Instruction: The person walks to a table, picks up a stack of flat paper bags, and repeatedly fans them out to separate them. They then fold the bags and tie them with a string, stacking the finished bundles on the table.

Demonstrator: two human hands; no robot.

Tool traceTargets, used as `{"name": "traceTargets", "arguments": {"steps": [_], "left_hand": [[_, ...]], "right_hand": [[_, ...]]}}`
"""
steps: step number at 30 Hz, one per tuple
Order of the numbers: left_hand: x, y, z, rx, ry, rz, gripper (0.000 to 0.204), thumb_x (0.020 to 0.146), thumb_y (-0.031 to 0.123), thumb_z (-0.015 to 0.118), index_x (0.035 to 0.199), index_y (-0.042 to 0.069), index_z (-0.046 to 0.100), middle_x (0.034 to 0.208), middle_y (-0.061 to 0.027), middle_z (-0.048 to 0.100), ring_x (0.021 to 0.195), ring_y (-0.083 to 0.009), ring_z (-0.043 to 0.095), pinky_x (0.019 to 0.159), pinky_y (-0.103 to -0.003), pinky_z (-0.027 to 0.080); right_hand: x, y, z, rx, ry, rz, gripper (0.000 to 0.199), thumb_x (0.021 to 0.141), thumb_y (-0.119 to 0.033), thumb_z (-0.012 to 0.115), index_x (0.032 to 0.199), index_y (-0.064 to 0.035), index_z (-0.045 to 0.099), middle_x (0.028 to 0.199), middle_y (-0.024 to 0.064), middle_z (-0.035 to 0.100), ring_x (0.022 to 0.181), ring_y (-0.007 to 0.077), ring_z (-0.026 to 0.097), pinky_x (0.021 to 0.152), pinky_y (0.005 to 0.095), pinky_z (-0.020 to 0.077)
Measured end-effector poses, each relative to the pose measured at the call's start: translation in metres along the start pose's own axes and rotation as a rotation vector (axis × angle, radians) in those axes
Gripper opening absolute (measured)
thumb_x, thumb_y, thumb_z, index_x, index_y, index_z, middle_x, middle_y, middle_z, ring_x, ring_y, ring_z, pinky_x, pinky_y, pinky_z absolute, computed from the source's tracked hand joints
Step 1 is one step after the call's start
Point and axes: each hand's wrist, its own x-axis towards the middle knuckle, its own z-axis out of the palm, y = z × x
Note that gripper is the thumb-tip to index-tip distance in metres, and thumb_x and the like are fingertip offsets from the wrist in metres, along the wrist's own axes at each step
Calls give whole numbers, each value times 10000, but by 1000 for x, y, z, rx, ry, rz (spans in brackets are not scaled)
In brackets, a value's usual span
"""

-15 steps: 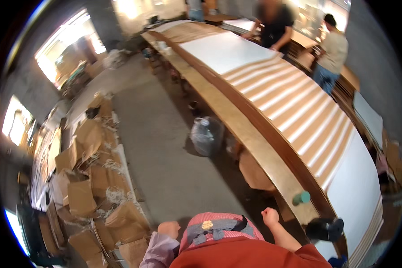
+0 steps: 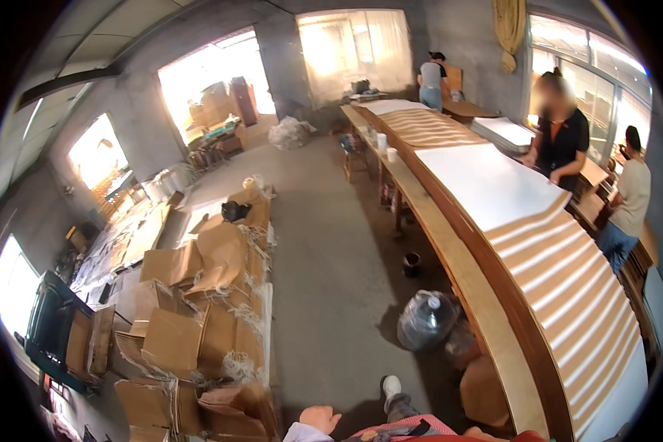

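Note:
My left hand (image 2: pixel 321 418) hangs at the lower edge with its fingers loosely curled and nothing visible in it. It is nearest to the flattened cardboard pile (image 2: pixel 173 339) on the left, apart from it. Only a sliver of my right hand (image 2: pixel 480 435) shows at the bottom, beside the long wooden table (image 2: pixel 470 298); its fingers are hidden. White sheets (image 2: pixel 486 180) and brown-and-white striped layers (image 2: pixel 567 295) cover the tabletop. Neither hand visibly touches the table or the cardboard. One of my shoes (image 2: pixel 392 386) is on the concrete floor.
A large clear plastic jug (image 2: pixel 426 320) stands on the floor by the table, near a dark cup (image 2: pixel 411 264). White cups (image 2: pixel 387 149) sit along the table's edge. Across it, a person in black (image 2: pixel 563 140) handles the sheets; two others stand farther off. The concrete aisle (image 2: pixel 313 243) runs ahead.
My view has lifted and swung left, showing more of the far room. My hands now sit lower in the picture, the right one mostly out of sight. A shoe has come into view.

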Motion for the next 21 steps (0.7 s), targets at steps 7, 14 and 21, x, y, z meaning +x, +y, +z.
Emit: {"name": "traceTargets", "arguments": {"steps": [7,14,21], "left_hand": [[100,-75,-11,-39,-310,-147,225,812,268,561,845,73,667,836,-169,664,834,-359,626,740,-446,494],[172,-101,-7,-77,-300,-581,424,900,445,477,934,68,670,905,-171,667,911,-357,622,798,-441,487],[267,-174,-21,-151,-250,-704,418,884,453,506,876,68,667,865,-171,664,869,-355,627,767,-446,487]], "right_hand": [[100,-77,-189,-313,91,-960,248,697,-295,643,861,-131,729,964,152,671,932,290,646,798,369,510],[163,-328,-423,-177,515,-666,283,792,-282,507,837,-84,704,926,145,673,861,332,644,756,434,515],[147,-469,-550,247,276,-830,284,760,-324,594,877,-89,702,857,139,680,817,315,649,727,399,512]]}}
